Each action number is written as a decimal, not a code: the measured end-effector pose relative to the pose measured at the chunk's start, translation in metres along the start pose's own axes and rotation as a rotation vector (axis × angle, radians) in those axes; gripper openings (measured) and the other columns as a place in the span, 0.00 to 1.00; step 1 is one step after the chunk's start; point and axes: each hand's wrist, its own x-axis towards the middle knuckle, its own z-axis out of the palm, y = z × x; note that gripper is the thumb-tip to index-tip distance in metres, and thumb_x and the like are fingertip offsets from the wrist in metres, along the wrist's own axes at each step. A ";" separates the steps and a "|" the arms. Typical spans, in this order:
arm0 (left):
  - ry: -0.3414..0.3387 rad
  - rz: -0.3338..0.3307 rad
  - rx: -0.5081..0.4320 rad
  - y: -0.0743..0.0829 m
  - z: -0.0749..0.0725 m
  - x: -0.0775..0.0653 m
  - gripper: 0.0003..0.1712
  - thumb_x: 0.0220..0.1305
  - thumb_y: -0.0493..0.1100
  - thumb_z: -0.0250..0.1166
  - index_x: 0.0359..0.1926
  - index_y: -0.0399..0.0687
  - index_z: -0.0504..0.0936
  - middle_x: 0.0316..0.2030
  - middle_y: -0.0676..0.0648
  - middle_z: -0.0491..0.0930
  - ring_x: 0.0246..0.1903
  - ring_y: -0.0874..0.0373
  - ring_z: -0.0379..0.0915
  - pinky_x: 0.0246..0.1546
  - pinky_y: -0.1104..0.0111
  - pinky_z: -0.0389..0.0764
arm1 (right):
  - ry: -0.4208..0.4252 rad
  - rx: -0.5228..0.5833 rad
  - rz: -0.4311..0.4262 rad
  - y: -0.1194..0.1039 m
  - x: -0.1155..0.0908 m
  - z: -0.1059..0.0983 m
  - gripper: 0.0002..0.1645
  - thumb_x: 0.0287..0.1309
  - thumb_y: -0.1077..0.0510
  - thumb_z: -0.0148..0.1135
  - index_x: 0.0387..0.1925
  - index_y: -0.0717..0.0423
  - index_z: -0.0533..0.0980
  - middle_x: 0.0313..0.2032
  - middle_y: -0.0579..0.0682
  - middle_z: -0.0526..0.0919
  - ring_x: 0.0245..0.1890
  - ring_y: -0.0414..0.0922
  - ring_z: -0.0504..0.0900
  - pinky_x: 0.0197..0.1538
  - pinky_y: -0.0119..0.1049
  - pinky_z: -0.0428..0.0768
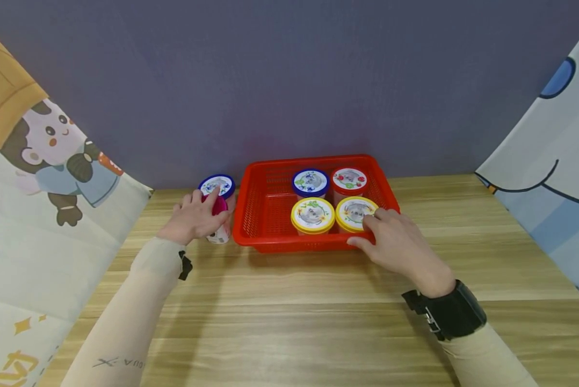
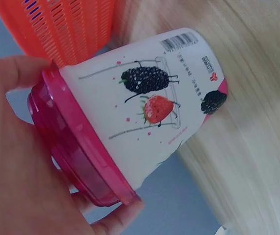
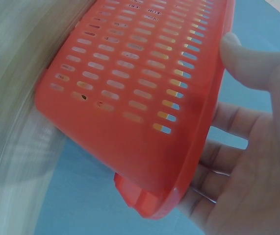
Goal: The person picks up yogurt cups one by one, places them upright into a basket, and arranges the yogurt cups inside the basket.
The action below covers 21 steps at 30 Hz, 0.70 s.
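My left hand point(image 1: 191, 217) grips a white paper cup point(image 2: 135, 103) by its deep pink lid point(image 2: 76, 137), left of the red basket. Blackberries and a strawberry are printed on the cup's side. With my right hand point(image 1: 399, 242) I hold the front right rim of the red plastic basket point(image 1: 270, 242), thumb outside and fingers over the rim. Inside the basket stand two yellow-lidded cups point(image 1: 312, 215) in front, with a blue-lidded cup point(image 1: 310, 183) and a red-lidded cup point(image 1: 349, 180) behind. The right fingers partly cover the right yellow lid.
Another blue-lidded cup point(image 1: 217, 185) stands behind the cup in my left hand, near the grey back wall point(image 1: 289, 80). Printed cloth panels point(image 1: 23, 258) flank the wooden table point(image 1: 280, 322) on both sides. The basket stands close to the back wall.
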 end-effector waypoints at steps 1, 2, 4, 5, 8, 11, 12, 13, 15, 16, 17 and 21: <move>-0.004 0.000 0.002 0.000 -0.001 0.000 0.45 0.73 0.64 0.42 0.82 0.48 0.44 0.70 0.24 0.50 0.65 0.27 0.49 0.62 0.33 0.56 | -0.002 0.000 0.000 0.000 0.000 0.000 0.27 0.60 0.38 0.69 0.40 0.58 0.79 0.42 0.58 0.80 0.43 0.57 0.77 0.51 0.60 0.75; -0.009 0.000 0.003 0.000 -0.001 0.000 0.45 0.72 0.63 0.42 0.81 0.48 0.44 0.70 0.25 0.51 0.64 0.27 0.50 0.62 0.33 0.56 | -0.003 0.000 0.001 0.000 0.000 0.000 0.27 0.60 0.38 0.69 0.40 0.58 0.79 0.42 0.59 0.80 0.43 0.57 0.77 0.51 0.60 0.75; -0.023 -0.006 0.002 0.000 -0.003 -0.001 0.46 0.71 0.62 0.43 0.81 0.48 0.44 0.69 0.25 0.51 0.64 0.28 0.51 0.61 0.33 0.57 | -0.004 -0.001 0.002 0.000 0.000 -0.001 0.27 0.60 0.38 0.69 0.40 0.58 0.79 0.42 0.59 0.80 0.43 0.57 0.77 0.51 0.60 0.75; -0.029 -0.009 0.001 0.000 -0.004 -0.001 0.46 0.70 0.62 0.44 0.81 0.48 0.44 0.69 0.25 0.51 0.64 0.28 0.51 0.61 0.33 0.57 | -0.004 -0.001 0.001 0.000 0.000 -0.001 0.27 0.60 0.38 0.69 0.40 0.58 0.79 0.42 0.59 0.80 0.43 0.57 0.77 0.51 0.60 0.75; -0.055 -0.023 -0.005 0.001 -0.007 -0.002 0.48 0.70 0.63 0.47 0.81 0.47 0.45 0.69 0.25 0.51 0.64 0.28 0.50 0.62 0.32 0.57 | 0.000 -0.004 -0.001 0.000 0.000 0.000 0.27 0.60 0.37 0.68 0.40 0.58 0.79 0.42 0.58 0.80 0.43 0.56 0.77 0.50 0.59 0.75; -0.076 -0.032 -0.001 0.003 -0.011 -0.002 0.49 0.69 0.64 0.49 0.81 0.45 0.46 0.69 0.24 0.51 0.64 0.27 0.51 0.61 0.31 0.60 | 0.005 -0.006 -0.004 0.000 0.000 0.000 0.27 0.60 0.37 0.68 0.40 0.58 0.79 0.41 0.58 0.80 0.43 0.56 0.77 0.50 0.59 0.76; -0.083 -0.036 0.000 0.003 -0.012 -0.002 0.49 0.68 0.63 0.49 0.80 0.45 0.47 0.70 0.24 0.51 0.64 0.27 0.51 0.60 0.31 0.61 | 0.007 -0.007 -0.004 0.000 0.000 0.000 0.27 0.60 0.37 0.68 0.40 0.58 0.79 0.41 0.58 0.80 0.43 0.56 0.77 0.50 0.59 0.76; -0.090 -0.039 0.003 0.003 -0.013 -0.002 0.48 0.68 0.63 0.50 0.80 0.45 0.47 0.69 0.25 0.51 0.64 0.28 0.52 0.59 0.31 0.62 | 0.008 -0.007 -0.004 0.000 0.000 0.000 0.27 0.60 0.37 0.68 0.40 0.58 0.79 0.41 0.58 0.80 0.43 0.56 0.77 0.50 0.59 0.76; -0.096 -0.041 0.004 0.003 -0.014 -0.002 0.48 0.67 0.63 0.50 0.80 0.45 0.49 0.69 0.24 0.52 0.63 0.28 0.53 0.57 0.32 0.66 | 0.011 -0.007 -0.004 0.001 0.000 0.001 0.27 0.59 0.37 0.69 0.40 0.58 0.80 0.41 0.58 0.80 0.43 0.56 0.78 0.50 0.59 0.76; -0.096 -0.040 0.003 0.003 -0.015 -0.001 0.48 0.67 0.63 0.51 0.79 0.45 0.50 0.68 0.24 0.53 0.62 0.28 0.54 0.56 0.32 0.68 | 0.012 -0.006 -0.005 0.000 0.000 0.001 0.27 0.59 0.37 0.69 0.40 0.58 0.80 0.41 0.58 0.80 0.43 0.56 0.78 0.50 0.59 0.76; -0.096 -0.040 -0.001 0.003 -0.015 -0.001 0.47 0.66 0.63 0.51 0.79 0.46 0.51 0.67 0.24 0.54 0.62 0.29 0.55 0.55 0.33 0.69 | 0.014 -0.005 -0.004 0.001 -0.001 0.001 0.27 0.59 0.38 0.69 0.40 0.58 0.80 0.41 0.58 0.80 0.43 0.56 0.78 0.50 0.59 0.76; -0.086 -0.027 -0.019 0.003 -0.017 0.000 0.46 0.65 0.62 0.53 0.77 0.46 0.56 0.64 0.25 0.57 0.60 0.29 0.56 0.54 0.34 0.70 | 0.017 -0.002 -0.005 0.001 0.000 0.001 0.27 0.59 0.38 0.70 0.40 0.58 0.80 0.41 0.58 0.80 0.43 0.56 0.78 0.50 0.59 0.76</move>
